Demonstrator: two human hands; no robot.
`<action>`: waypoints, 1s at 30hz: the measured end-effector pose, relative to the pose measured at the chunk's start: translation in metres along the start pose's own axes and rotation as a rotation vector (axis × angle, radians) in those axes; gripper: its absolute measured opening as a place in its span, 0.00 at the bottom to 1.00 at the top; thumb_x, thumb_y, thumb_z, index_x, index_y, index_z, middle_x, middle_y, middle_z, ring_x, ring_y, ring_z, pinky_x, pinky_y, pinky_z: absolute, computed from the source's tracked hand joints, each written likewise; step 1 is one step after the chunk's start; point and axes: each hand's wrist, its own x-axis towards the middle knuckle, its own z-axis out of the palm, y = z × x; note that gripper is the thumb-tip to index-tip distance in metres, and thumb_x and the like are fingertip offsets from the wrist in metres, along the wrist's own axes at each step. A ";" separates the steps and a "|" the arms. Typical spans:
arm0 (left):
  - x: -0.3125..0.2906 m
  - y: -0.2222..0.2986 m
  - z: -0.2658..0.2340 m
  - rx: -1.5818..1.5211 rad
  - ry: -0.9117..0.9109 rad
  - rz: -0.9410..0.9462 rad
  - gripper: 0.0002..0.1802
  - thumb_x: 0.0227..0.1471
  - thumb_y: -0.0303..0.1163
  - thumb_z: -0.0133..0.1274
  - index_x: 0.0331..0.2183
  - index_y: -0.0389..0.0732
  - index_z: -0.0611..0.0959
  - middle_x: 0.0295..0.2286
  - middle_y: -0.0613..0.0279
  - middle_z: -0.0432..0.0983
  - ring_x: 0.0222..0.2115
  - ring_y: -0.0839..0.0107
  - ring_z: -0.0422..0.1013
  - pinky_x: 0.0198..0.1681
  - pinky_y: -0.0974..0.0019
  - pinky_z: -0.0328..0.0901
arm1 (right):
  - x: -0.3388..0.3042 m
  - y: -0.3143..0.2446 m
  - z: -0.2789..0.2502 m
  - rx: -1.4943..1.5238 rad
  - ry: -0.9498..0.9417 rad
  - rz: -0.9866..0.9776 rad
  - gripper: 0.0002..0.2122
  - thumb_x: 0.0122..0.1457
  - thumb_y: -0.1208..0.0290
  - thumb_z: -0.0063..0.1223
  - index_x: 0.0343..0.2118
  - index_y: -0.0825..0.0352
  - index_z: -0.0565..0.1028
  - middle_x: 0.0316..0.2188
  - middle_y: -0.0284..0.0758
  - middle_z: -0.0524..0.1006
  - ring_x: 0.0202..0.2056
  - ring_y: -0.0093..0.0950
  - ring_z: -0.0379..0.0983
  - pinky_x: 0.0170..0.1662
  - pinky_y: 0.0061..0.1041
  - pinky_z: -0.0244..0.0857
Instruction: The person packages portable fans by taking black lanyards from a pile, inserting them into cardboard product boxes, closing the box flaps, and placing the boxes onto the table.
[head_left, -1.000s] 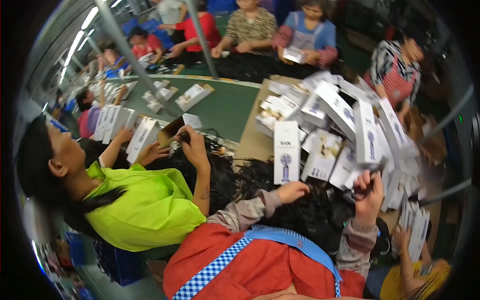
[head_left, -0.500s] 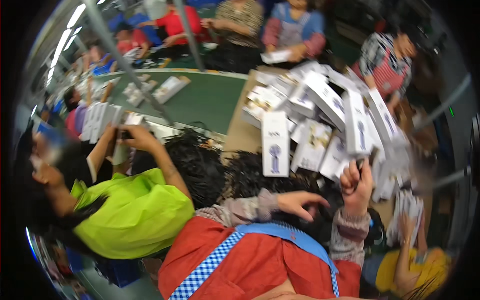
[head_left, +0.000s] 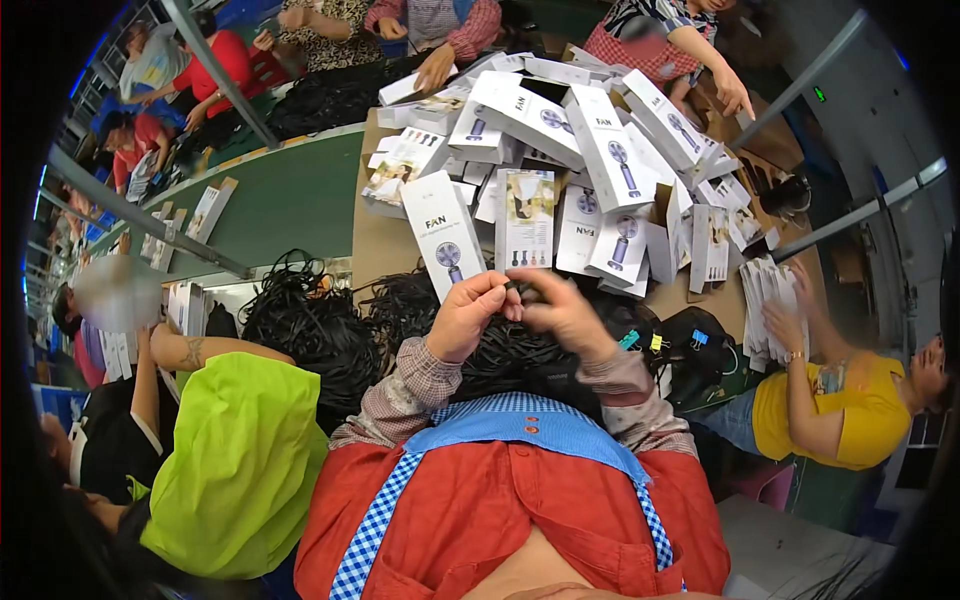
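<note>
My left hand [head_left: 468,316] and my right hand [head_left: 566,316] meet in front of my chest, above a tangled heap of black straps [head_left: 500,345]. Between their fingertips is a small dark piece, apparently a black strap [head_left: 517,288], mostly hidden by the fingers. The left thumb and fingers are pinched on it. My right fingers bend round toward the same spot and are a little blurred. Just beyond my hands lie a white fan box [head_left: 440,228] and another printed box [head_left: 526,215], at the near edge of a large pile of white boxes [head_left: 612,150].
Brown cardboard [head_left: 376,190] lies under the pile, beside a green conveyor belt [head_left: 285,180]. Coloured binder clips [head_left: 656,342] sit on a dark item at right. Co-workers flank me: one in a lime-green garment [head_left: 235,460], another in yellow [head_left: 850,425] handling flat white cartons [head_left: 768,310].
My right hand has come leftward from the pile's near right side to meet my left hand, which has closed. The view has shifted, and a co-worker's arm now reaches out at upper right.
</note>
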 end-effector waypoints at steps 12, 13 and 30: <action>0.008 -0.001 -0.002 -0.341 -0.007 0.100 0.06 0.55 0.28 0.42 0.33 0.36 0.72 0.25 0.60 0.67 0.31 0.68 0.66 0.42 0.63 0.62 | 0.017 0.060 0.006 -0.044 -0.201 -0.186 0.18 0.47 0.73 0.59 0.41 0.69 0.68 0.34 0.29 0.68 0.35 0.18 0.62 0.40 0.19 0.60; 0.008 -0.005 -0.001 -0.307 0.030 0.057 0.06 0.56 0.29 0.43 0.32 0.36 0.71 0.24 0.61 0.65 0.29 0.68 0.64 0.42 0.62 0.61 | 0.015 0.058 0.009 -0.113 -0.192 -0.215 0.16 0.46 0.71 0.61 0.36 0.70 0.68 0.28 0.28 0.67 0.30 0.17 0.60 0.33 0.20 0.59; 0.007 -0.060 -0.018 0.013 0.049 -0.292 0.05 0.51 0.26 0.46 0.31 0.35 0.75 0.30 0.60 0.73 0.34 0.72 0.70 0.42 0.69 0.65 | 0.001 0.077 -0.033 0.989 0.379 -0.058 0.13 0.61 0.67 0.39 0.24 0.70 0.70 0.38 0.43 0.75 0.31 0.28 0.72 0.39 0.28 0.67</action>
